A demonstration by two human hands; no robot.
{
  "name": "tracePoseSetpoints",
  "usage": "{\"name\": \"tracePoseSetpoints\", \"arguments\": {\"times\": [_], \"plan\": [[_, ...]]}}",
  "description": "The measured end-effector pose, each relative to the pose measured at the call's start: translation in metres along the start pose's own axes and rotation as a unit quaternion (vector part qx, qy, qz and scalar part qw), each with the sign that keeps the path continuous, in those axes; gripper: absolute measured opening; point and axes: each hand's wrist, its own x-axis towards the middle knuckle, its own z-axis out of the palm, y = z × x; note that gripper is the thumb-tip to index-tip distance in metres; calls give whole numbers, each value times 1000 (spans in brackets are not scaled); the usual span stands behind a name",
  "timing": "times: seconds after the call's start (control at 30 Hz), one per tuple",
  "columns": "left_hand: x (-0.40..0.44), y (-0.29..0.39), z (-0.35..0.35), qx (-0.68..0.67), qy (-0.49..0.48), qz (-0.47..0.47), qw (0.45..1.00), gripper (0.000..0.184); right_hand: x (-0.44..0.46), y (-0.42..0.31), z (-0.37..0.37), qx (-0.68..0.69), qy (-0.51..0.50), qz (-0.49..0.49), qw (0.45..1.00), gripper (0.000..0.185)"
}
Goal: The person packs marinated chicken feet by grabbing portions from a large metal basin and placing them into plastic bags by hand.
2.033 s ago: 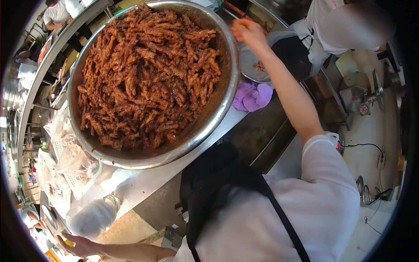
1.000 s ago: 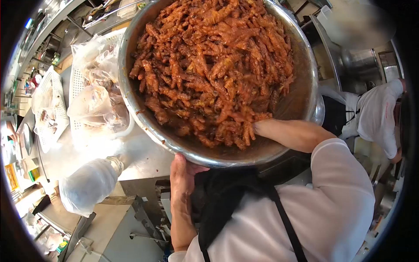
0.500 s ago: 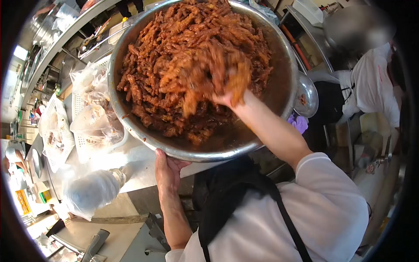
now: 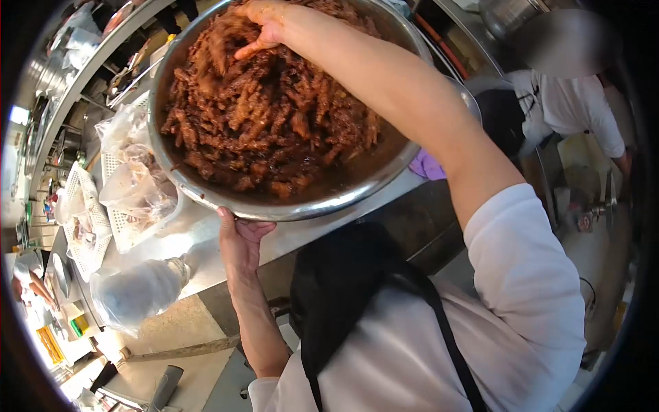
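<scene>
A large steel bowl (image 4: 329, 204) holds a heap of brown-red sauced chicken feet (image 4: 274, 123). My right hand (image 4: 264, 24) is at the far side of the heap, its thumb and fingers spread over the feet, some of them blurred by motion. Part of that hand is cut off by the top edge of the view. My left hand (image 4: 241, 240) grips the near rim of the bowl, thumb up along the outside and fingers under the edge.
White baskets with bagged food (image 4: 137, 199) stand left of the bowl on the steel table (image 4: 206, 261). A plastic-wrapped container (image 4: 137, 292) is at the near left. Behind a purple cloth (image 4: 427, 166) at the right stands another person (image 4: 570, 110) in white.
My right hand, earlier off the bowl at the right, went into the feet, lifted some and moved to the far left side. My left hand came from the lower left to the near rim.
</scene>
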Motion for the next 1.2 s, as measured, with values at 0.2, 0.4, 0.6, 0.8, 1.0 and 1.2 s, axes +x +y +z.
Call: {"name": "tracePoseSetpoints", "arguments": {"times": [0.2, 0.4, 0.6, 0.8, 1.0, 1.2], "plan": [[1, 0, -1, -2, -17, 3, 1000, 58, -127, 38, -91, -647, -29, 53, 760, 17], [2, 1, 1, -16, -15, 10, 1000, 55, -142, 109, -140, -807, -190, -79, 554, 7], [2, 1, 2, 0, -10, 16, 1000, 56, -97, 163, -165, -846, -197, 189, 458, 59], [-2, 6, -14, 10, -23, -18, 1000, 50, -110, 166, -140, -832, -248, 222, 444, 80], [-88, 78, -66, 273, 214, 256, 902, 40, -112, 194, -105, -809, -204, 132, 536, 51], [-156, 198, -101, 304, 549, 584, 515, 36, -104, 133, -84, -536, -282, 207, 768, 20]]}}
